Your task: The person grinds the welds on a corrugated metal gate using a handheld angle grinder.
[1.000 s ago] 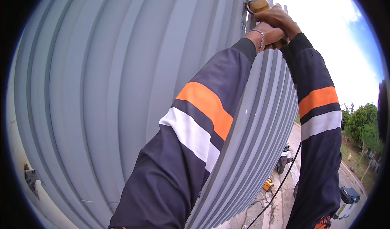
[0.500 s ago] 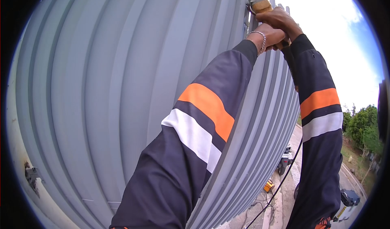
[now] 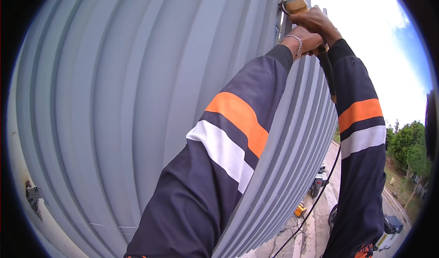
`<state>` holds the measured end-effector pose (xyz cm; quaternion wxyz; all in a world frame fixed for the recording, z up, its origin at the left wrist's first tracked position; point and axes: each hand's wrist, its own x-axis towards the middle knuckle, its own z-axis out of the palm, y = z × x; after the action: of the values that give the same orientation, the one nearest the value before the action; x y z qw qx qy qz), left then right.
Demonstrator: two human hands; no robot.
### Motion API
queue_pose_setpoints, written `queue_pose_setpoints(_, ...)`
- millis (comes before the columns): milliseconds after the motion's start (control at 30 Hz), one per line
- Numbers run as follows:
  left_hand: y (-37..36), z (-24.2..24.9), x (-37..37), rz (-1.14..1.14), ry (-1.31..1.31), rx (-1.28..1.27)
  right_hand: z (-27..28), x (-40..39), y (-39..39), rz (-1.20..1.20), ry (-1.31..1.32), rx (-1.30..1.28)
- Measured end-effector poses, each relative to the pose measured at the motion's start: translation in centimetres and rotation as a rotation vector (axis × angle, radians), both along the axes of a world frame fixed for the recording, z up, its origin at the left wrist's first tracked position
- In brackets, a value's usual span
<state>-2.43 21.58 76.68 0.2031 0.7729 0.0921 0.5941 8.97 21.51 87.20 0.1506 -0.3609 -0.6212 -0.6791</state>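
Note:
At the top of the head view, an angle grinder [image 3: 295, 4] with a metal head and worn yellow body is raised against the edge of a grey slatted metal panel [image 3: 178, 84]. My right hand [image 3: 316, 21] is closed around the body just behind the head. Lower down, my left hand [image 3: 307, 40], with a chain bracelet at the wrist, is wrapped around the rear part, its fingers mostly hidden. The disc is largely out of sight behind the head, so its exact contact with the metal cannot be made out.
A black cable [image 3: 315, 204] hangs beside my right sleeve to the ground. Below are a yellow machine [image 3: 300, 210], loose cords and a parked vehicle [image 3: 317, 185]. A white box with a dark lid [image 3: 391, 230] stands at lower right, with trees [image 3: 409, 146] beyond the road.
Both hands and the grinder have shifted very slightly right and down in the view. My left sleeve has moved a little to the right. The grip looks the same.

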Motion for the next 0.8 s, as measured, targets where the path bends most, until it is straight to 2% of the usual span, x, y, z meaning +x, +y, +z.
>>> queue_pose_setpoints(67, -0.1, -0.1, 0.4, 0.016, -0.026, 0.029, 0.3, 0.2, -0.1, -0.01, -0.054, 0.023)
queue_pose_setpoints(133, 0.0, 0.0, 0.2, 0.001, -0.011, 0.008, 0.8, -0.2, 0.5, 0.069, 0.198, -0.114)
queue_pose_setpoints(233, -0.2, -0.1, 0.1, -0.015, 0.011, -0.023, 1.4, 0.2, 1.6, 0.167, 0.387, -0.223)
queue_pose_setpoints(300, 0.2, 0.0, 0.3, -0.012, 0.016, -0.031, 0.7, 0.1, 1.1, 0.145, 0.321, -0.191)
queue_pose_setpoints(367, 0.4, 0.1, 0.3, 0.008, 0.007, -0.018, 0.0, 0.3, 0.5, 0.045, 0.125, -0.073)
queue_pose_setpoints(467, 0.5, 0.2, 0.1, 0.002, 0.014, -0.011, 0.1, 0.5, 0.7, 0.037, 0.041, 0.002)
queue_pose_setpoints(533, 0.2, 0.0, 0.2, 0.004, 0.008, 0.009, 1.0, 0.3, 1.6, 0.167, 0.3, -0.148)
queue_pose_setpoints(600, 0.2, 0.0, 0.4, -0.002, 0.007, 0.008, 1.3, 0.4, 1.9, 0.222, 0.437, -0.23)
queue_pose_setpoints(700, -0.2, 0.3, 0.1, 0.001, 0.02, -0.001, 0.9, -0.2, 0.6, 0.169, 0.329, -0.141)
queue_pose_setpoints(767, -0.2, 0.4, -0.1, 0.017, 0.02, 0.005, -0.8, -0.4, -1.0, 0.075, 0.078, 0.048)
queue_pose_setpoints(800, -0.3, 0.5, -0.3, 0.035, 0.047, 0.025, -0.9, -1.0, -1.7, 0.153, 0.246, -0.054)
